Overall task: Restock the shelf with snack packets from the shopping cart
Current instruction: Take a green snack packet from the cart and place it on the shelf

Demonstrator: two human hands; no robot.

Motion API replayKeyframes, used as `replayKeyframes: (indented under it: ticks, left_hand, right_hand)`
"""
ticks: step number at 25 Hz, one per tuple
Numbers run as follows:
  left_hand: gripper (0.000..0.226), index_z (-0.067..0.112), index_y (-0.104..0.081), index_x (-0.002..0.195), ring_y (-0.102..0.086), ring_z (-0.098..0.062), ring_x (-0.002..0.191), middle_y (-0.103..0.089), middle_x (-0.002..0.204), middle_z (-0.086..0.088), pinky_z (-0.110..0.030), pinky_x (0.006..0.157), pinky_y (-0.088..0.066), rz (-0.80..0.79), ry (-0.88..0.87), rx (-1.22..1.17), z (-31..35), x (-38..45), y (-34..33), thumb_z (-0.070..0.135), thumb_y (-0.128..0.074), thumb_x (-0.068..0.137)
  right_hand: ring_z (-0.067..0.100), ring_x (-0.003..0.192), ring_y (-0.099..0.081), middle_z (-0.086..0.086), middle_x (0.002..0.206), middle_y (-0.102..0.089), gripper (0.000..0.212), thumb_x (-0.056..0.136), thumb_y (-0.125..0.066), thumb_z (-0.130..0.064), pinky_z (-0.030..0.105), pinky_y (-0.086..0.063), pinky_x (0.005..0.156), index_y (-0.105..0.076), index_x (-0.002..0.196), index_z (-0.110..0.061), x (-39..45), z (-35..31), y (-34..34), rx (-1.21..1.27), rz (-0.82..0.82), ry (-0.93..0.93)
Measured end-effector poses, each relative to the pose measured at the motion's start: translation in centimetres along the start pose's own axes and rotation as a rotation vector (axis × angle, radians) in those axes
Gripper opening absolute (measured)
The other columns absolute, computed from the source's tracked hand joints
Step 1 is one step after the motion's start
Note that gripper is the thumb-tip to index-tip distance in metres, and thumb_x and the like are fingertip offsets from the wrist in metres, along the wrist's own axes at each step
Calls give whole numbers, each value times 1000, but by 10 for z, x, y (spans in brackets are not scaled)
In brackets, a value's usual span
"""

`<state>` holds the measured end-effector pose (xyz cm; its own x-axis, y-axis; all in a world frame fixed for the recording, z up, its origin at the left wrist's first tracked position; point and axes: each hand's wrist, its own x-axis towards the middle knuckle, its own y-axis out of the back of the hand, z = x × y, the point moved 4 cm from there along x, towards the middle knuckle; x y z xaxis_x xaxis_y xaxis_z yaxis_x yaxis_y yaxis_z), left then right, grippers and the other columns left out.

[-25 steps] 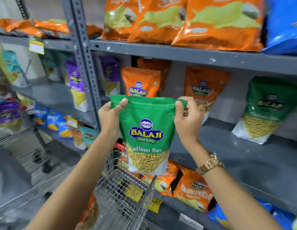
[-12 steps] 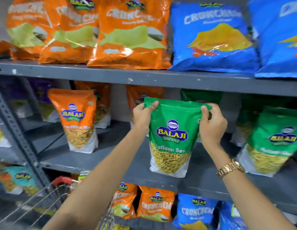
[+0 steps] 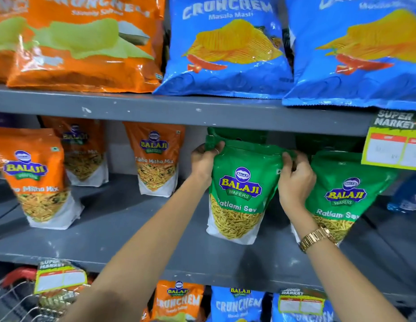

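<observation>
A green Balaji Ratlami Sev packet [image 3: 242, 194] stands upright on the grey middle shelf [image 3: 132, 228]. My left hand [image 3: 203, 162] pinches its top left corner and my right hand [image 3: 295, 180] grips its top right corner. Another green Ratlami Sev packet [image 3: 341, 196] stands just to the right, partly behind my right wrist. More green packets sit in shadow behind them. The wire shopping cart [image 3: 19, 298] with its red handle shows at the bottom left.
Orange Tikha Mitha Mix packets [image 3: 33, 180] [image 3: 156, 159] stand at the left of the same shelf. Orange [image 3: 81, 43] and blue Crunchem bags [image 3: 228, 45] fill the shelf above. More Crunchem bags lie below. A yellow price tag [image 3: 392, 145] hangs at the right.
Both hands lifted the green packet from over the cart up and to the right, onto the middle shelf beside the other green packet. The view followed it upward.
</observation>
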<state>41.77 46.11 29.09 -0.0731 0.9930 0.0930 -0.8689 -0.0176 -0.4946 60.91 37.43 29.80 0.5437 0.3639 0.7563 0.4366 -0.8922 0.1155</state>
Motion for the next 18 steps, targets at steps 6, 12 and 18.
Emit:
replayKeyframes:
  ticks: [6,12,18]
  left_hand:
    - [21,20,-63,69,-64,4,52,-68,50,19,-10,49,-51,-11,-130,177,16,-4,5,2,-66,78]
    - [36,15,-61,71,-59,-12,62,-66,71,3,-19,56,-51,145,-153,369,54,-22,88,-14,-42,80]
    - [39,16,-59,66,-57,-2,52,-65,49,11,-15,57,-46,355,-204,635,99,-90,244,-16,-43,81]
  right_hand:
    - [31,96,-51,24,100,-65,21,80,-62,0,38,-38,85,-63,101,-2,-17,-25,-7,18,123,401]
    - [27,80,-54,20,82,-66,10,83,-55,1,33,-44,78,-65,86,0,-86,-73,-59,310,-143,549]
    - [25,81,-52,18,81,-66,11,81,-55,2,35,-44,75,-64,85,-2,-190,-142,-117,459,-508,516]
